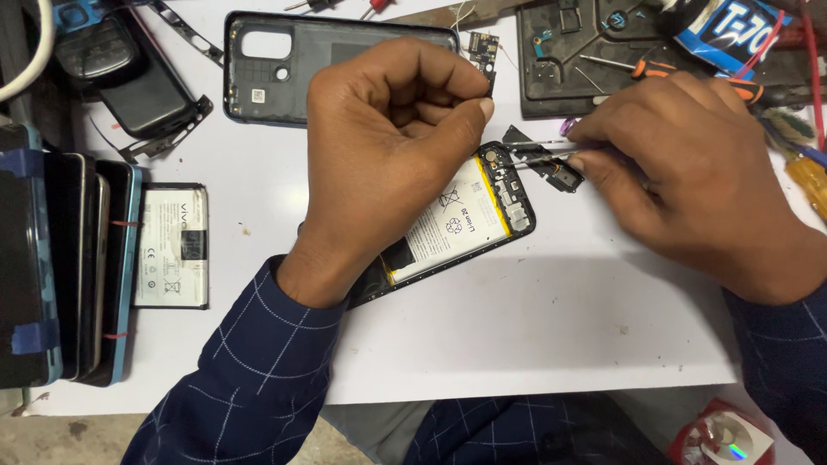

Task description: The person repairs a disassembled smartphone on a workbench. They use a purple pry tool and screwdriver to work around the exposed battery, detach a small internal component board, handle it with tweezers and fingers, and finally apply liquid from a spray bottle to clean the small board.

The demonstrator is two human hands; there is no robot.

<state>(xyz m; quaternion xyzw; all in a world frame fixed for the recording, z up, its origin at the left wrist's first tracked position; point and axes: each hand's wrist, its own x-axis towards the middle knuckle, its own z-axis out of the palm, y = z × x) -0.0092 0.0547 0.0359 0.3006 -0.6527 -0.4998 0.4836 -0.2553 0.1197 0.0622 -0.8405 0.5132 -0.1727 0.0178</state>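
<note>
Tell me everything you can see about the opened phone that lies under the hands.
The opened phone lies flat and slanted on the white table, back cover off. A black frame surrounds a white battery with a yellow edge and printed symbols. At its upper end sits a dark board area with small parts. The left hand covers its middle and lower part and pinches a small circuit board above it. The right hand holds metal tweezers at its top corner.

A: What colours sit under the left hand [388, 164]?
B: A white battery [455, 222], yellow-edged, in a black phone frame [515, 200].
A: And the sleeve [250, 370] below it?
B: Navy with white checks.
</note>
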